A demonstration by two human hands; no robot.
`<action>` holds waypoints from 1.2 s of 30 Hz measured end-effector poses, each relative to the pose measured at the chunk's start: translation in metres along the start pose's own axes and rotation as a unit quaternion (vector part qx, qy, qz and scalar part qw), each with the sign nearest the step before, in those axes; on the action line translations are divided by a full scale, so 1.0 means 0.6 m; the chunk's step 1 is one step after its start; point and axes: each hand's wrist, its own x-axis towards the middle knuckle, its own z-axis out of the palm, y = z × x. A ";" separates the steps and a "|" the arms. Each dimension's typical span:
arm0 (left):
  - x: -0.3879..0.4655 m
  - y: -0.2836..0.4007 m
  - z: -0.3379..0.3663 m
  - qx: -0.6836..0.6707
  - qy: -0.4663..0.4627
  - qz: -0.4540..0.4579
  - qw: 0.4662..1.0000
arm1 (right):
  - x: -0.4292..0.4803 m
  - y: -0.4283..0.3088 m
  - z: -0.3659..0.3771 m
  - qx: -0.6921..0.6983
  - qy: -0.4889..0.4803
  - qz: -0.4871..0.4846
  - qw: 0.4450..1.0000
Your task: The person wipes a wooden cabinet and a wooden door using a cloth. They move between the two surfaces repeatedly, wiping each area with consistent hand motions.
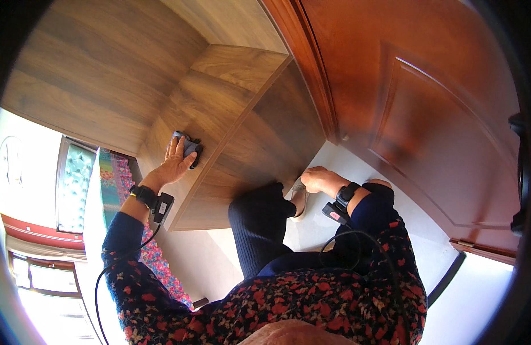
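My left hand (174,166) lies spread on a folded grey-blue cloth (190,148) with dark edges, pressing it against a wood-grain shelf board (231,99) of an open cabinet. The fingers point away from me and the thumb rests over the cloth's near side. My right hand (315,179) hangs low, loosely curled, over my shoe; its fingertips are partly hidden, and nothing shows in it. Both wrists wear black straps with small cabled boxes.
The wood-grain back panel (101,64) rises beyond the shelf. A reddish-brown panelled door (438,129) stands on the right beside its frame. A floral fabric (157,258) hangs at the left near bright windows (45,276). Pale floor (330,161) shows around my feet.
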 end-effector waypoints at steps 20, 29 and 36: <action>0.203 -0.084 -0.037 -0.037 0.120 -0.033 0.991 | 0.028 0.003 0.014 -0.002 -0.011 -0.025 1.000; 0.292 -0.134 -0.061 -0.036 0.114 -0.068 0.990 | 0.050 0.002 0.029 -0.001 -0.023 -0.045 0.999; 0.330 -0.140 -0.099 -0.067 0.114 -0.125 0.983 | 0.059 0.008 0.031 0.006 -0.029 -0.034 0.999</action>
